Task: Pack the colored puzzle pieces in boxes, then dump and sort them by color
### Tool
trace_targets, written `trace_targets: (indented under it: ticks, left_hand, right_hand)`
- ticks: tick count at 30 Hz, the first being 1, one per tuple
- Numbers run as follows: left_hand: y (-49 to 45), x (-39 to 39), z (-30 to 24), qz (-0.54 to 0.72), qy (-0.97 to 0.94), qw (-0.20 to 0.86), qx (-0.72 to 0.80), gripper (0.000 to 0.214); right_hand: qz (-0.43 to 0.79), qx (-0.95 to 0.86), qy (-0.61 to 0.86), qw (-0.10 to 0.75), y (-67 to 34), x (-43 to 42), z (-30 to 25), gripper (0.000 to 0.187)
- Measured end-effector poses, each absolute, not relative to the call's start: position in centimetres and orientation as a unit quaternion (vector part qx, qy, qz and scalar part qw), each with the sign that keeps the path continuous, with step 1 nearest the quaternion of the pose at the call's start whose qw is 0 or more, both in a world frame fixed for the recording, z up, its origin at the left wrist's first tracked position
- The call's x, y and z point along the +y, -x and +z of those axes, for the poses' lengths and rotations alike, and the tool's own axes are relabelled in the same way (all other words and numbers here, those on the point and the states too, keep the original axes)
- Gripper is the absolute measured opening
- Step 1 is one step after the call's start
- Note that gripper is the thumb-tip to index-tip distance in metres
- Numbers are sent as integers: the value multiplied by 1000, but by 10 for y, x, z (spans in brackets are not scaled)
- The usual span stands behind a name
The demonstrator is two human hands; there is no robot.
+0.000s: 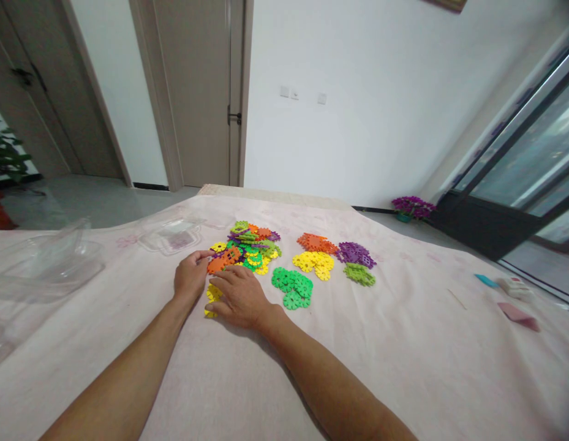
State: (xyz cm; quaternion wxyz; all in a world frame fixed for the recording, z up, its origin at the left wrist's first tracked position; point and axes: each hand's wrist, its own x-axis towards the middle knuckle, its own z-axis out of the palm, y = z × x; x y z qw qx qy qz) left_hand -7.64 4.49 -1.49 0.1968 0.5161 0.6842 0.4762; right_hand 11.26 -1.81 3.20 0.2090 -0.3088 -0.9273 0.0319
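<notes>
Flat plastic snowflake building discs lie in a mixed pile [252, 248] of green, yellow, orange and purple. At the pile's left edge is my left hand [191, 275], its fingers curled in against the orange discs [224, 260]; what lies between the fingertips is hidden. My right hand [241, 297] rests palm down just in front of the pile, fingers spread, partly over several yellow discs [214, 293]. To its right sit single-colour groups: green discs [293, 286], yellow discs [314, 262], orange discs [317, 242], purple discs [355, 254] and light green discs [360, 274].
Clear plastic containers [59, 263] stand at the left on a pale pink tablecloth [380, 355]. A clear lid or tray [169, 236] lies behind my left hand. Far right are a blue item [486, 280], a white box-like item [514, 288] and a pink piece [518, 315].
</notes>
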Motion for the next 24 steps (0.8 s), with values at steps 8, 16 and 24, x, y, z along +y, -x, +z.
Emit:
trace_targets:
  ticks: [8,16,24]
  left_hand:
    - [76,44,-12,472,-514,201,688,33]
    - [75,42,-11,468,-513,202,691,35]
    - [77,45,-15,463,-515,199,694,33]
  right_hand:
    - [13,-936,309,168,-109,-14,25,46]
    - [33,-940,296,165,-114,-17,27,68]
    - [35,-933,317,165,-108,-19,30,62]
